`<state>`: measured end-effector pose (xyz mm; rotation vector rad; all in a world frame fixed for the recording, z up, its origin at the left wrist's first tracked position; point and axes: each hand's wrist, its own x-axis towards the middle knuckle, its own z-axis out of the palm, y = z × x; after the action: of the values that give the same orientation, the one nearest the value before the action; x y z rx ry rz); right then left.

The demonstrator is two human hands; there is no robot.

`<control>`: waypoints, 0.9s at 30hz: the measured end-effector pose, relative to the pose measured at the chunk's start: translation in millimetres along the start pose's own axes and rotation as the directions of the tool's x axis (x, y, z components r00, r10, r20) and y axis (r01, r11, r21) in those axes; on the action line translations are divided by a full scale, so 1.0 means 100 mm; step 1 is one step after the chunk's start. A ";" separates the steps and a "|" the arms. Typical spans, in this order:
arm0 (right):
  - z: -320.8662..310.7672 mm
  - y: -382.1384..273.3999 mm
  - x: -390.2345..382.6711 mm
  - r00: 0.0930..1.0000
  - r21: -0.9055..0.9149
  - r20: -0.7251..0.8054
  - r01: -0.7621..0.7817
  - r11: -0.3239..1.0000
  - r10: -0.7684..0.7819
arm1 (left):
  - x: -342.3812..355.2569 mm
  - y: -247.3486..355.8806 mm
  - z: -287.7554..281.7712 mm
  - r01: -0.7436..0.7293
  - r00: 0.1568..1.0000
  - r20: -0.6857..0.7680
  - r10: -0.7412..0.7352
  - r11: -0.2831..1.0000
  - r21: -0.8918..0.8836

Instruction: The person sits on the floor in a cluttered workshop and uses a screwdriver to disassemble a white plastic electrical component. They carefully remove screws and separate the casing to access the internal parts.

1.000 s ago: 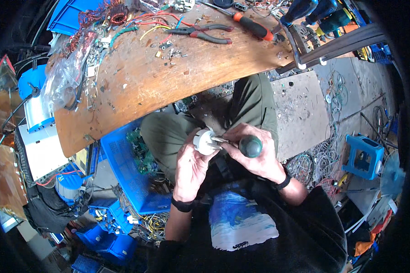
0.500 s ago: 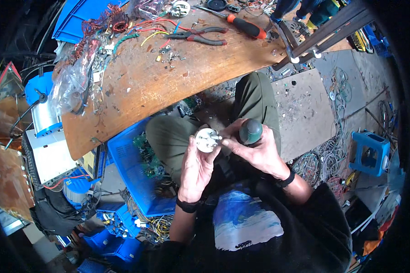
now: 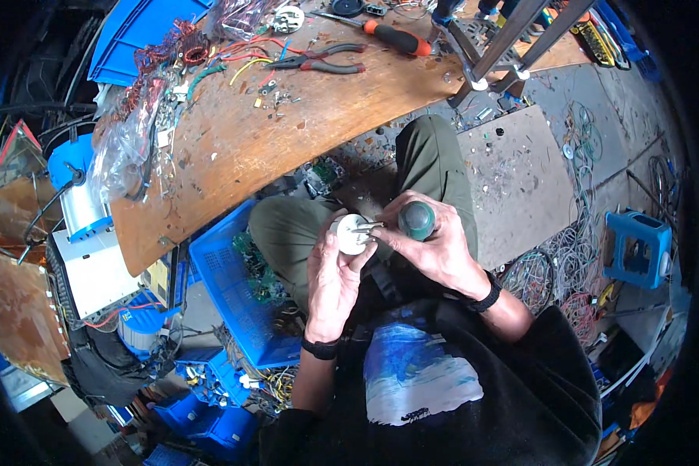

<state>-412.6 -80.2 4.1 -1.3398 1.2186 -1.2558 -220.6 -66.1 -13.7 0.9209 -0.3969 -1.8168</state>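
My left hand (image 3: 330, 283), fingers wrapped round it, holds a white round plastic piece (image 3: 347, 239) with metal prongs sticking out to the right. My right hand (image 3: 441, 252) grips a green-handled tool (image 3: 417, 220), its handle end pointing up and its working end hidden. The thumb of that hand reaches to the prongs. Both hands are over my lap, below the edge of the wooden bench (image 3: 248, 140). Pliers (image 3: 322, 64) with red and black handles and an orange and black screwdriver (image 3: 396, 37) lie on the bench.
A blue crate (image 3: 210, 264) with green circuit boards stands left of my legs. Wire tangles (image 3: 544, 264) and a blue plastic frame (image 3: 637, 248) are on the right. Metal bars (image 3: 493, 46) rise at the bench's right end, and copper coils (image 3: 194, 50) lie at its left.
The green handle has shifted up a little relative to the white piece. The piece has turned, showing more of its face than a second ago. The view has shifted slightly.
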 end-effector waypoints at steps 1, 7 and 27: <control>0.00 0.01 -0.01 1.000 0.005 0.001 0.030 1.000 -0.030 | -0.01 -0.01 -0.01 0.006 1.000 0.004 -0.006 1.000 -0.007; -0.06 -0.13 -0.06 0.998 0.019 0.045 0.048 0.999 -0.049 | -0.08 0.01 -0.01 0.022 0.998 0.052 -0.019 0.999 -0.041; -0.05 -0.34 -0.50 0.992 0.072 0.100 -0.085 0.994 0.077 | -0.65 0.05 -0.01 -0.261 0.961 0.115 0.252 0.963 0.063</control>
<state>-414.5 -26.9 32.5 -1.2688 1.1352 -1.1554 -204.6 -9.6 15.7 0.7879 -0.6290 -1.6240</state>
